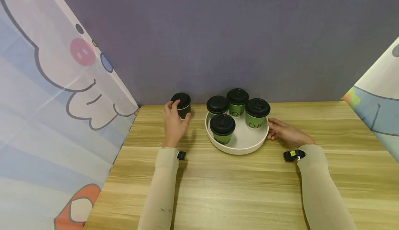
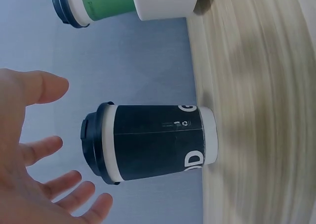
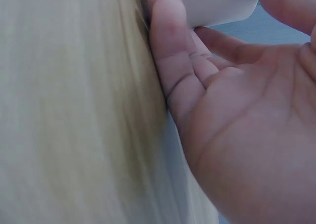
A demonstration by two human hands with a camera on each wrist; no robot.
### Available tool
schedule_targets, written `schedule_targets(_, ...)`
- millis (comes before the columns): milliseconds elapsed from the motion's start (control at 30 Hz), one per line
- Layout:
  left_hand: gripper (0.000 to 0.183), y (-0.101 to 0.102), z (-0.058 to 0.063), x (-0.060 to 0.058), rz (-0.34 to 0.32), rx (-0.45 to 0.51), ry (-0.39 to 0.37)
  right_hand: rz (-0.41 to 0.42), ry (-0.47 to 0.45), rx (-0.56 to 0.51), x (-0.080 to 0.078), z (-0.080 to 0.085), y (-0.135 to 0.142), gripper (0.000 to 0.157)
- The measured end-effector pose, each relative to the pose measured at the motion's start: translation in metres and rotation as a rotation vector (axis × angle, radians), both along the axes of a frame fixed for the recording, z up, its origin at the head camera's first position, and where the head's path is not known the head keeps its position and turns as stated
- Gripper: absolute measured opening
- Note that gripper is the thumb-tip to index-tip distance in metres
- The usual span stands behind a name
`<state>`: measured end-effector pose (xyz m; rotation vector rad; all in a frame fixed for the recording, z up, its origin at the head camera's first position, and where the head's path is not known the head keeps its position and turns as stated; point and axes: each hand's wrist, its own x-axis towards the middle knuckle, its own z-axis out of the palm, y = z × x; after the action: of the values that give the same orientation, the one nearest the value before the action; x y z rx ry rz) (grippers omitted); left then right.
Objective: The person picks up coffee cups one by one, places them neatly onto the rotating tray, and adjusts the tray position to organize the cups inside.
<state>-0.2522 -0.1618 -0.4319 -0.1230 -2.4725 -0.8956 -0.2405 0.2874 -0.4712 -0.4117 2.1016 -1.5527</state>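
Note:
A takeaway cup (image 1: 184,110) with a black sleeve and black lid stands upright near the back wall. My left hand (image 1: 175,124) is beside it, thumb and fingers spread around the lid side. In the left wrist view, a gap separates the fingertips from the black cup (image 2: 158,142). A round white tray (image 1: 238,150) bears several green-sleeved, black-lidded cups, including one at its front (image 1: 222,129) and one at its right (image 1: 257,113). My right hand (image 1: 288,133) holds the tray's right side, with curled fingers low by the tabletop and the thumb higher at its wall (image 3: 222,6).
The wooden table (image 1: 237,188) meets a grey wall panel (image 1: 218,43) just behind the cups. A cartoon-printed curtain (image 1: 62,119) hangs along the left side, and another printed cloth (image 1: 380,95) is at the right.

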Motion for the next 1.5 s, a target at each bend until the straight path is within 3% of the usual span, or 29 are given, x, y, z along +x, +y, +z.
schedule_targets(400,0.075,0.0,-0.002,-0.007,0.01,0.012,-0.076,-0.012,-0.037,-0.06,-0.002,-0.002,0.001,0.061)
schedule_targets(667,0.083,-0.008,0.006,-0.027,-0.001,-0.008,-0.098,0.002,-0.04,-0.068,-0.002,0.0,0.003,0.062)
schedule_targets(867,0.089,-0.018,0.009,-0.043,-0.009,-0.025,-0.185,0.015,-0.034,-0.087,0.0,0.0,0.002,0.064)
schedule_targets(1100,0.094,-0.02,0.012,-0.052,-0.037,-0.018,-0.263,-0.015,-0.039,-0.04,0.0,-0.004,0.002,0.068)
schedule_targets(1300,0.091,-0.019,0.012,-0.059,-0.05,0.005,-0.314,0.019,-0.009,-0.034,0.0,-0.005,0.004,0.07)
schedule_targets(1500,0.09,-0.02,0.009,-0.063,-0.054,0.025,-0.316,0.027,0.021,-0.031,0.001,-0.007,0.004,0.071)
